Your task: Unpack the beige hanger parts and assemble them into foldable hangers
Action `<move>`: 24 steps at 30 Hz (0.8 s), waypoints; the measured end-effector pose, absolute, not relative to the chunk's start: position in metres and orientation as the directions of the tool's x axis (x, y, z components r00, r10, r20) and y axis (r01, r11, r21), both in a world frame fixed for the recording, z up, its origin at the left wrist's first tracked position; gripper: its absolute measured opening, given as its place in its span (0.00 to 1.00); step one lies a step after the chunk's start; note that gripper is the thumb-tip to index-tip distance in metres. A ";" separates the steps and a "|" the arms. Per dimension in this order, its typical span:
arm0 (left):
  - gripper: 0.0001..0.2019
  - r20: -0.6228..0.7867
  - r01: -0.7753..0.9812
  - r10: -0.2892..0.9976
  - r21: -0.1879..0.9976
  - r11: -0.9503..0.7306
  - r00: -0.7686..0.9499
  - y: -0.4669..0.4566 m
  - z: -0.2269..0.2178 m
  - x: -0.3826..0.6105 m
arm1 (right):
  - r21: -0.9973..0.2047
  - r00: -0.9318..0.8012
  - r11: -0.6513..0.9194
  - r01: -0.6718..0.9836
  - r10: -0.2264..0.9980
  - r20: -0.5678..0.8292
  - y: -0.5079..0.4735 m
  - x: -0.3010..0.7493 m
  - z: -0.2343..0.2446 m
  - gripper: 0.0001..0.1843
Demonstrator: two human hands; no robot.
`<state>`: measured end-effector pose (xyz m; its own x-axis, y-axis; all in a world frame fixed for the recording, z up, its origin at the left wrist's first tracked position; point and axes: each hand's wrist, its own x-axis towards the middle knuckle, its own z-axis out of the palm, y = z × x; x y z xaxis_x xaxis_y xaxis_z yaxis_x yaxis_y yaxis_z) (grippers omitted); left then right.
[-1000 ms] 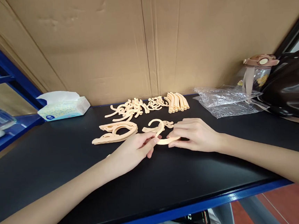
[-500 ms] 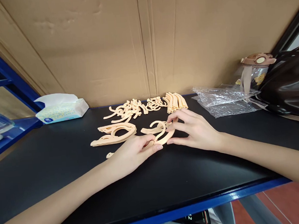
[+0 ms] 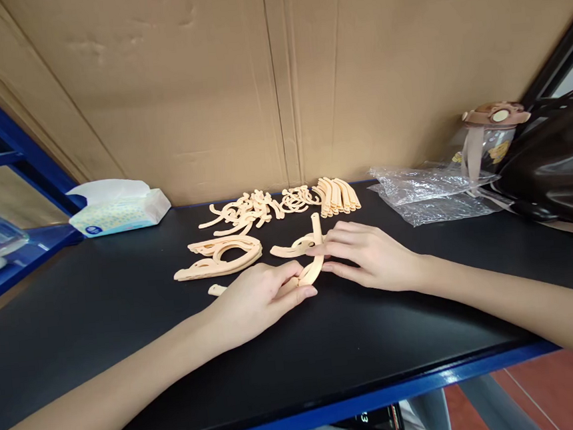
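Between my two hands is a beige plastic folding hanger (image 3: 314, 266). My left hand (image 3: 263, 294) pinches its middle between thumb and fingers, and one arm end sticks out past the back of that hand. With its fingertips and thumb, my right hand (image 3: 370, 254) grips the other arm, which points up and away. The hook is mostly hidden behind that arm and my fingers. Just behind, another beige hanger piece (image 3: 284, 250) lies on the table. A stack of folded beige hangers (image 3: 215, 268) rests beyond my left hand.
Loose beige hooks (image 3: 246, 212) are heaped at the back of the black table (image 3: 299, 361), beside a bundle of curved hanger arms (image 3: 337, 195). A tissue pack (image 3: 118, 213) stands at back left. Clear plastic bags (image 3: 430, 192), a bottle (image 3: 495, 133) and a dark bag (image 3: 553, 165) are at right.
The hanger's right arm has swung upward, from lying low and to the right to pointing away from me. My right hand has followed it, and the hook's curve is now mostly covered.
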<state>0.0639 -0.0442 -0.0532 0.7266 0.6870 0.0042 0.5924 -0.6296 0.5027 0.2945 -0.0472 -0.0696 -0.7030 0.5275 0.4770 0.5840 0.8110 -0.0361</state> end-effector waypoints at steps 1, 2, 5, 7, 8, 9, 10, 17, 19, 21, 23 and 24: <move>0.19 0.017 0.587 0.674 0.476 -0.655 0.739 -0.044 -0.053 0.064 | -0.059 -0.705 0.816 0.576 0.531 0.470 -0.048 0.294 -0.069 0.16; 0.18 0.031 0.578 0.657 0.446 -0.683 0.753 -0.044 -0.054 0.063 | -0.092 -0.694 0.813 0.575 0.544 0.471 -0.048 0.295 -0.069 0.16; 0.17 0.056 0.561 0.615 0.352 -0.749 0.787 -0.045 -0.055 0.062 | -0.216 -0.612 0.778 0.590 0.606 0.509 -0.048 0.295 -0.067 0.14; 0.15 0.054 0.569 0.612 0.307 -0.762 0.789 -0.045 -0.056 0.061 | -0.272 -0.528 0.734 0.622 0.650 0.547 -0.048 0.295 -0.067 0.11; 0.14 0.054 0.575 0.613 0.291 -0.765 0.788 -0.045 -0.057 0.061 | -0.288 -0.489 0.712 0.641 0.668 0.561 -0.047 0.295 -0.066 0.09; 0.14 0.057 0.576 0.611 0.278 -0.769 0.789 -0.045 -0.058 0.060 | -0.302 -0.457 0.690 0.658 0.685 0.568 -0.046 0.296 -0.066 0.08; 0.13 0.063 0.572 0.606 0.267 -0.775 0.793 -0.045 -0.058 0.060 | -0.314 -0.432 0.670 0.673 0.700 0.569 -0.045 0.296 -0.066 0.07; 0.12 0.150 0.543 0.574 0.207 -0.814 0.805 -0.045 -0.061 0.060 | -0.334 -0.417 0.637 0.695 0.735 0.535 -0.041 0.297 -0.069 0.05; 0.11 0.156 0.528 0.557 0.193 -0.827 0.816 -0.046 -0.060 0.061 | -0.323 -0.430 0.637 0.700 0.737 0.522 -0.041 0.297 -0.070 0.06; 0.10 0.166 0.514 0.541 0.180 -0.839 0.824 -0.046 -0.060 0.061 | -0.314 -0.438 0.632 0.708 0.742 0.507 -0.042 0.297 -0.070 0.07; 0.08 0.173 0.493 0.518 0.168 -0.853 0.838 -0.045 -0.060 0.061 | -0.297 -0.452 0.631 0.717 0.744 0.492 -0.042 0.297 -0.069 0.08; 0.08 0.173 0.484 0.508 0.163 -0.860 0.844 -0.045 -0.059 0.061 | -0.284 -0.463 0.635 0.718 0.741 0.487 -0.043 0.297 -0.069 0.08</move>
<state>0.0607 -0.0451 -0.0594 0.8441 0.5076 0.1728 0.4838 -0.8599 0.1626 0.2971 -0.0426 -0.0691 -0.4626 0.7407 0.4872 0.7181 0.6353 -0.2840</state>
